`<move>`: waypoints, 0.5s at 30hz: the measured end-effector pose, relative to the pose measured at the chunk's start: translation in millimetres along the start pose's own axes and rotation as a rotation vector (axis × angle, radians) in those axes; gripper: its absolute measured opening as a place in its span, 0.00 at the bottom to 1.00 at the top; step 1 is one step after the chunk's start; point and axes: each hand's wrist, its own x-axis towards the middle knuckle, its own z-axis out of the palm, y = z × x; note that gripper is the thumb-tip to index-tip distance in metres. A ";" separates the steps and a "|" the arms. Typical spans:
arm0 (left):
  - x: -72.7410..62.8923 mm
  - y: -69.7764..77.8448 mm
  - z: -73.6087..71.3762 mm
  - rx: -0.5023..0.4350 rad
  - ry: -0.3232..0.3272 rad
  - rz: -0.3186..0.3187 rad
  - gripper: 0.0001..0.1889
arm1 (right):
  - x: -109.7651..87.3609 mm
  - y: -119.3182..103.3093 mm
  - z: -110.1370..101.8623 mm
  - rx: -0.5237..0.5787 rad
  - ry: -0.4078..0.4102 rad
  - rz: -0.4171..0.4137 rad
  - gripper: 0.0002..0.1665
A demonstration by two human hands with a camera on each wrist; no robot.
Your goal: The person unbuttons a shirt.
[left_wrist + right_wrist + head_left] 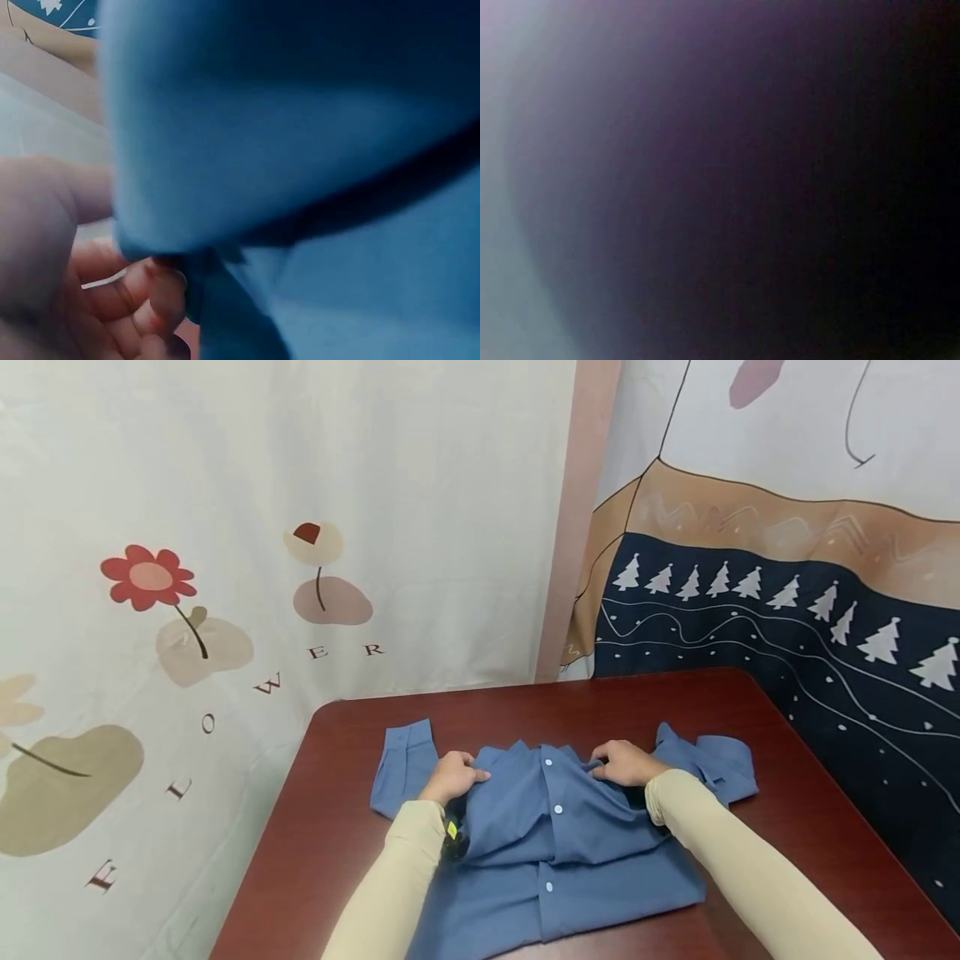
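A blue button-up shirt (510,810) lies on the table with its white buttons facing up, its upper part folded over the lower. My left hand (452,776) pinches the shirt's upper edge on the left. In the left wrist view the thumb and fingers of that hand (97,277) hold a corner of the blue cloth. At the upper right edge my right hand (628,763) grips the cloth between thumb and fingers. One sleeve (405,760) sticks out past the left hand, the other sleeve (712,764) past the right. The right wrist view is dark and blurred.
The reddish-brown table (337,760) has rounded far corners. Behind it hangs a pale curtain (450,527) printed with flowers and letters. On the right is a dark blue cloth (750,643) with white trees.
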 end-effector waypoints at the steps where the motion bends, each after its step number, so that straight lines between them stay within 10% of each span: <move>1: 0.9 0.7 -0.9 -0.005 0.013 0.019 0.09 | -0.1 0.0 -1.3 0.018 0.023 -0.014 0.03; 9: 4.1 19.3 -14.1 -0.124 0.283 0.186 0.03 | -7.6 -19.9 -25.7 0.054 0.537 -0.113 0.03; 15: -20.3 24.6 -24.2 -0.245 0.408 0.450 0.04 | -36.0 -28.2 -32.5 0.090 0.800 -0.347 0.08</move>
